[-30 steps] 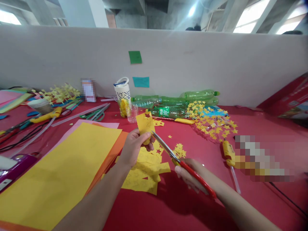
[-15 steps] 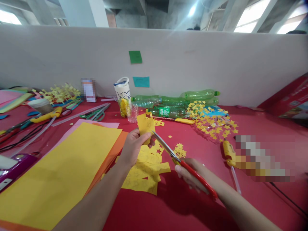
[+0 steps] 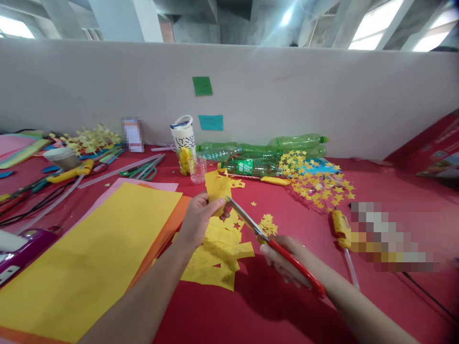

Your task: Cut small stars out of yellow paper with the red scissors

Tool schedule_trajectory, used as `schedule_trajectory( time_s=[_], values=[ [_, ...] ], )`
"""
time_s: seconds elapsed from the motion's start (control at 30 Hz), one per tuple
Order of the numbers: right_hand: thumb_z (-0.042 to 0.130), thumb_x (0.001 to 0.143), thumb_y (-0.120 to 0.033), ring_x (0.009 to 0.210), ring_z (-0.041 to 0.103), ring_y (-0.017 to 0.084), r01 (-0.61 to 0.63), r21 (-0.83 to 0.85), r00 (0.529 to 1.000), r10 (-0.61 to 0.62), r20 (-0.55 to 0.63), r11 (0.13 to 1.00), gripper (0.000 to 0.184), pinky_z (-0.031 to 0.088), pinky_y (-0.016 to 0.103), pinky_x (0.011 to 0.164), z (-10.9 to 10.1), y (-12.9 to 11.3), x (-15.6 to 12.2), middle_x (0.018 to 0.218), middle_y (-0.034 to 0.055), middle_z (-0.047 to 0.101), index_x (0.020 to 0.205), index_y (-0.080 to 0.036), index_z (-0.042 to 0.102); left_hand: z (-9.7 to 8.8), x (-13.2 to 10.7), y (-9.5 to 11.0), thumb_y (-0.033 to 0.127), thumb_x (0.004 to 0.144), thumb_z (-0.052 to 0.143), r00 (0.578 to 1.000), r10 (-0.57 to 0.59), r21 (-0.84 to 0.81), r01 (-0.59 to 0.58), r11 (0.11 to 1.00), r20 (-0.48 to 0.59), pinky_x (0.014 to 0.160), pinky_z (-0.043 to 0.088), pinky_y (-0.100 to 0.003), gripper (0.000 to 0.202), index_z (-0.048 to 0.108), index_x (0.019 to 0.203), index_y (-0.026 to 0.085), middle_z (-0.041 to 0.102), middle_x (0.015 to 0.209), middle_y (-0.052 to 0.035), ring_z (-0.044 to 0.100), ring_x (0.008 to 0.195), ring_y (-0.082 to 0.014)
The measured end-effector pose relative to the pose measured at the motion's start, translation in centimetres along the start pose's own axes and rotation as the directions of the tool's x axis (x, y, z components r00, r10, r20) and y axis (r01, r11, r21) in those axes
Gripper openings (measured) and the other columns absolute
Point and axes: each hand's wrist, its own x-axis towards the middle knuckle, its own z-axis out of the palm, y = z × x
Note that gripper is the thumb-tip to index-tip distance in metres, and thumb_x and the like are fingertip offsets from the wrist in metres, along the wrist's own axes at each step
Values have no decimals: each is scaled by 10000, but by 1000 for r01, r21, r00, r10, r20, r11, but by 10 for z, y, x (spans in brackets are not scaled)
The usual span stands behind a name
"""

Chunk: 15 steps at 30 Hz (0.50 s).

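Observation:
My left hand [image 3: 198, 220] pinches a small yellow paper piece [image 3: 217, 186] and holds it upright above the red table. My right hand [image 3: 287, 262] grips red-handled scissors [image 3: 272, 246]. Their metal blades point up and left, with the tips at the lower right edge of that paper piece. Under both hands lies a heap of yellow paper offcuts [image 3: 215, 260] with star-shaped holes. A small cluster of cut yellow stars [image 3: 268, 223] sits just right of the blades.
Large yellow and orange sheets [image 3: 89, 258] cover the table's left. Green plastic bottles [image 3: 258, 155], a patterned cup [image 3: 183, 136] and scattered yellow stars [image 3: 315, 181] lie at the back. A yellow glue gun [image 3: 342, 229] rests at right, tools and cables at far left.
The yellow paper piece has turned slightly in my left hand. The scissors stay at its lower right edge, shifted only a little.

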Motion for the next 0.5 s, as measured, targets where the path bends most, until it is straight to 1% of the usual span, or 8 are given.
schedule_trajectory(
  time_s=[0.1, 0.5],
  values=[
    [560, 836, -535, 349, 410, 57, 4, -22, 1000, -4, -6, 1000, 394, 312, 146, 322, 0, 1, 0, 465, -78, 428, 689, -178, 481, 0, 0, 0, 218, 774, 620, 1000, -3, 3, 3, 1000, -6, 522, 434, -225, 90, 635, 775, 129, 642, 609, -7, 574, 532, -106],
    [567, 830, -541, 331, 398, 46, 14, -3, 1000, -13, 9, 1000, 401, 304, 135, 306, -1, -2, -1, 459, -84, 424, 687, -177, 478, 1, 0, 0, 235, 765, 623, 1000, -9, 18, 9, 1000, -25, 521, 435, -235, 98, 635, 765, 137, 640, 608, -8, 573, 525, -110]
  ],
)
